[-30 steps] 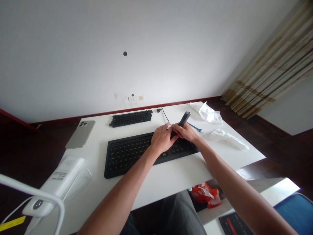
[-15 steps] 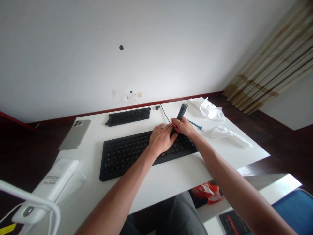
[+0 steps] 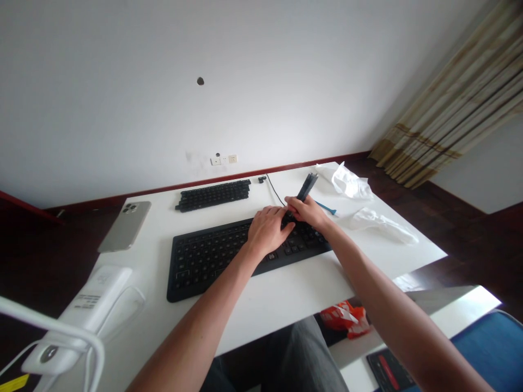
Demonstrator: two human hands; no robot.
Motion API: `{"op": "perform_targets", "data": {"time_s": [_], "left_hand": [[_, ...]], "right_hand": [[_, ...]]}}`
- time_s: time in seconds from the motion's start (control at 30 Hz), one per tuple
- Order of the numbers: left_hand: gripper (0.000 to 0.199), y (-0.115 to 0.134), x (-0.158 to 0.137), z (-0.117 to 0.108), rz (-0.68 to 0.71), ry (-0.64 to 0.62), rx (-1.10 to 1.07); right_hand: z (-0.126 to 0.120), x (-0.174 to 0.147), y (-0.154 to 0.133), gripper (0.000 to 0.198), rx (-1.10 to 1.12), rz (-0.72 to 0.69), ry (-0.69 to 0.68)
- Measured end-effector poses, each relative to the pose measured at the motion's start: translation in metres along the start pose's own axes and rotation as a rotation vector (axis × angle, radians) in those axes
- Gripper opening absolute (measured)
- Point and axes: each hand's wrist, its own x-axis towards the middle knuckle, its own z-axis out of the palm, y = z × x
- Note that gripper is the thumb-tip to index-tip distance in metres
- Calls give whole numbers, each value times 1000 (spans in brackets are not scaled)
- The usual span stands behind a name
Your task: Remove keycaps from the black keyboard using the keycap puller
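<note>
A black keyboard (image 3: 212, 256) lies across the white table, bare sockets showing over its left half where keycaps are off. My left hand (image 3: 267, 228) rests flat on its middle-right part, fingers stretched out and thumb apart, holding nothing. Beside it, my right hand (image 3: 304, 211) is closed round a black tool (image 3: 307, 186) with a long, seemingly two-part handle, tilted up to the right. The tool's lower end is hidden by my fingers at the keyboard's upper right. Loose black keycaps (image 3: 214, 195) stand together in rows behind the keyboard.
Few small black pieces (image 3: 262, 179) lie near a thin cable (image 3: 274, 190). A blue tool (image 3: 327, 208) and crumpled white wrappings (image 3: 351, 182) are at the right. A phone (image 3: 126, 226) and white power strip (image 3: 87, 299) sit left. An orange-red bag (image 3: 345, 319) shows below the table edge.
The black tool's upper end has tipped slightly to the right in my right hand. My left hand stays on the keyboard with hardly any movement. The view has shifted a little.
</note>
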Motion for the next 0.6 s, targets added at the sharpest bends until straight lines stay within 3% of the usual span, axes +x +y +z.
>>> {"op": "perform_targets", "data": {"time_s": [0.13,0.3,0.43,0.53,0.6], "left_hand": [[47,-3,1,0,0,36,-73],[61,-7,2,3,1,170,-221],[56,-4,1,3,41,322,-286],[46,1,0,1,77,327,-241],[46,3,-1,0,96,307,-230]], "right_hand": [[-2,-7,-5,41,134,-95,-35],[0,-10,-8,28,187,-188,-1],[6,-10,-3,28,101,-259,84],[13,-13,0,26,73,-377,133],[19,-14,1,26,64,-415,94]]}}
